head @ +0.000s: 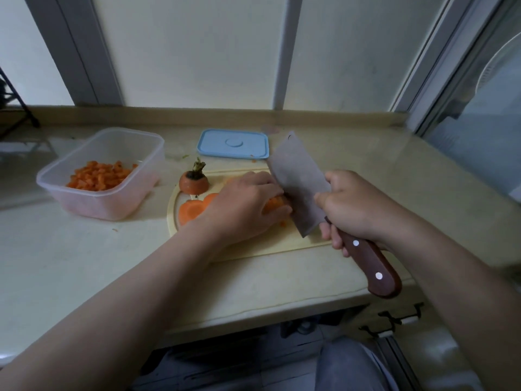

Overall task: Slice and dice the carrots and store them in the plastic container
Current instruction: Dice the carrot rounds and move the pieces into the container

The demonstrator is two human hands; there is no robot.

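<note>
Your left hand is down on the board, fingers curled over a chunk of carrot and pinning it so it can't roll, knuckles forward against the flat of the knife. That looks like a guide for the blade and a guard for your fingertips. Your right hand is wrapped tight round the wooden handle, choked up close to the blade with the forefinger near its heel, which should give you control over the chop. The blade stands steep just right of the carrot, edge at the board. I'd call this mid-cut. A few slices wait at the board's left edge beside the cut-off top, stalk up, parked clear of the blade. Now the storage: the container sits open at the counter's left side, just off the board and an easy sweep away, with a low heap of dice piled toward its near end and plenty of room above it. Its blue lid lies flat behind the board, toward the counter's back edge, out of the way until the last dice go in. Judging by what's left, you're well along, but the slices and this chunk have yet to be diced.
</note>
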